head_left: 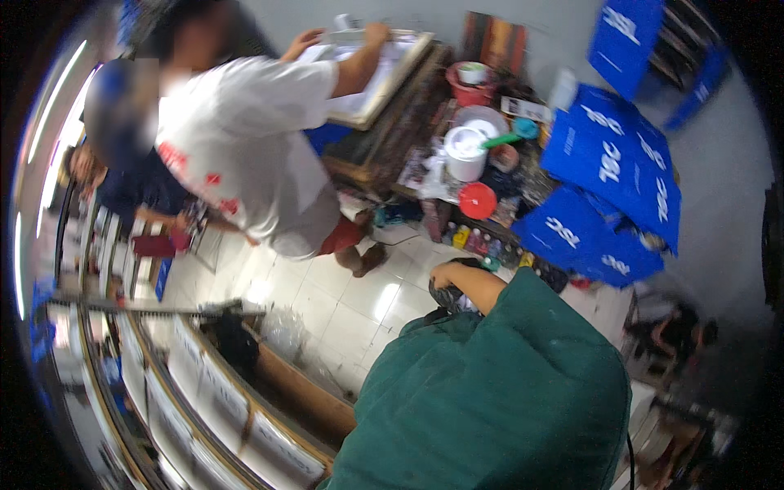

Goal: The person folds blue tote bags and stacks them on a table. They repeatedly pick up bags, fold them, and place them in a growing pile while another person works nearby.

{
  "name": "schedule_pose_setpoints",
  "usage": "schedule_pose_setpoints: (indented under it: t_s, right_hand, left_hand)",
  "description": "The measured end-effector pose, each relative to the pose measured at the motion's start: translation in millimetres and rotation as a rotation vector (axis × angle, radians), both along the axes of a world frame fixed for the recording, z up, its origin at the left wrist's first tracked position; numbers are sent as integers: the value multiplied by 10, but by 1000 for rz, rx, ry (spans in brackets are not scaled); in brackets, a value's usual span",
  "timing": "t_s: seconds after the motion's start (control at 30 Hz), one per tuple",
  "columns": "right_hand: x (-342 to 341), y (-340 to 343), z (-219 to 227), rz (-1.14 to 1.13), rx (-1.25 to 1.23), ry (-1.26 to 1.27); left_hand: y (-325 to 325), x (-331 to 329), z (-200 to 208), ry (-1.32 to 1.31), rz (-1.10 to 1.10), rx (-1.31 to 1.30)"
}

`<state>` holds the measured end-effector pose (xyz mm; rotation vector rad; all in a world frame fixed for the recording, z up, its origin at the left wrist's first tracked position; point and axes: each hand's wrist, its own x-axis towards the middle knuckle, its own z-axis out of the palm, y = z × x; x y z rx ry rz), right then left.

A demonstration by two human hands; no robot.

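Note:
From a green sleeve, my right forearm reaches up and left, and my right hand (443, 276) rests with bent fingers on a dark crumpled bundle (447, 299). The bundle looks like black plastic or cloth; its lower part disappears behind my green shirt (490, 392). My left hand is outside the picture. Beyond my right hand, several small bottles (482, 243) line the foot of a cluttered worktable. On that table are a white tub (466, 153), a green-handled tool (500, 140) and a red round lid (477, 200).
At the far side a person in a white shirt (245, 122) handles a framed screen (408, 69). Another person (139, 184) is farther left. Blue printed sheets (608, 163) hang at right. Long racks (220, 392) stand at lower left, with clear plastic (286, 331) on the tiled floor.

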<state>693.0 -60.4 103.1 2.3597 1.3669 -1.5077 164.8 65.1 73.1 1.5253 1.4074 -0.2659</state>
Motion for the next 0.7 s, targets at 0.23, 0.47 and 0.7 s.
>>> schedule_pose_setpoints:
  t_s: [0.23, 0.47, 0.7]
  right_hand:
    - [25, -985, -152, -251, -41, 24]
    - [-425, -2234, -561, -591, -353, 52]
    - [-475, -2612, -265, -564, -229, 58]
  left_hand:
    - [972, 344, 40, -14, -245, -31]
    - [1680, 1910, 614, -132, -228, -52]
    - [871, 3004, 914, -208, -582, -38]
